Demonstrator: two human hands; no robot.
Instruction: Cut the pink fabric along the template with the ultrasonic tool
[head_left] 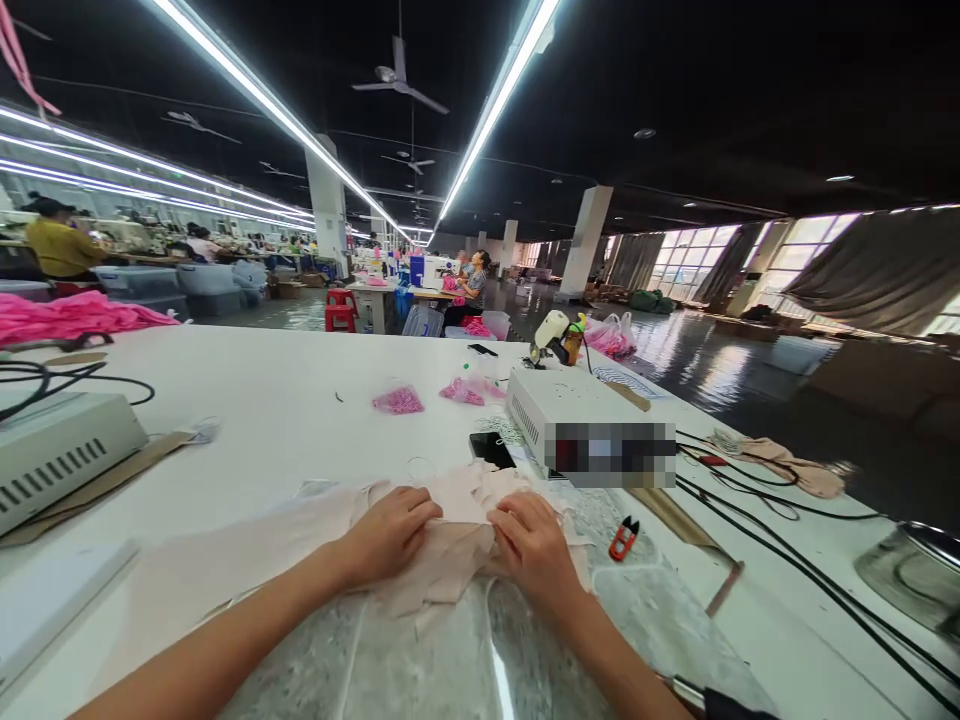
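Note:
Pale pink fabric (446, 570) lies in layered, wrinkled pieces across the near part of the table. On its left side my left hand (394, 530) is closed, fingers curled down and pinching the cloth. My right hand (534, 540) grips the same fabric on the right, its fingertips pressed together at an edge. A strip of cloth stretches between the two hands. Under the fabric is a grey marbled mat (420, 665). Red thread snips (624, 538) rest on this mat, to the right of my right hand.
A white control box (577, 395) with trailing black cables (795, 540) stands at the right, a black phone (491, 450) beside it. Bags of small pink pieces (399, 400) lie farther back. Another grey box (67, 450) is at left, a metal pot (911, 575) at right. People work in the background.

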